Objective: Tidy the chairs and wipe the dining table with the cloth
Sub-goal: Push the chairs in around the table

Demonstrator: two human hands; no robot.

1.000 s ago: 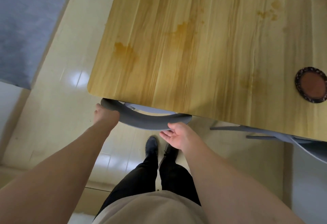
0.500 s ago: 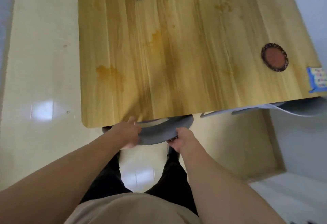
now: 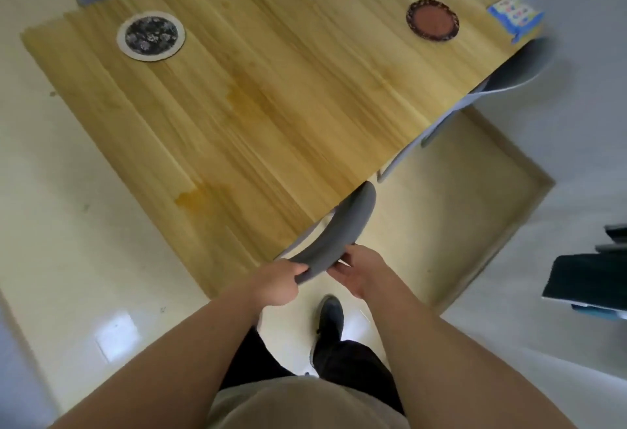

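Both hands on grey chair back point(image 3: 342, 232) at table point(image 3: 271, 106) edge: left hand point(image 3: 276, 281) grips it, right hand point(image 3: 359, 272) holds underside.

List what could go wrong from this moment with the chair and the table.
1. The left hand grips the grey chair back and the right hand rests at it, right by the table edge; pushing further could pinch fingers against the wood.
2. One shoe stands just behind the chair, so it might catch a leg.
3. Wiping the amber stain later could knock the two coasters.
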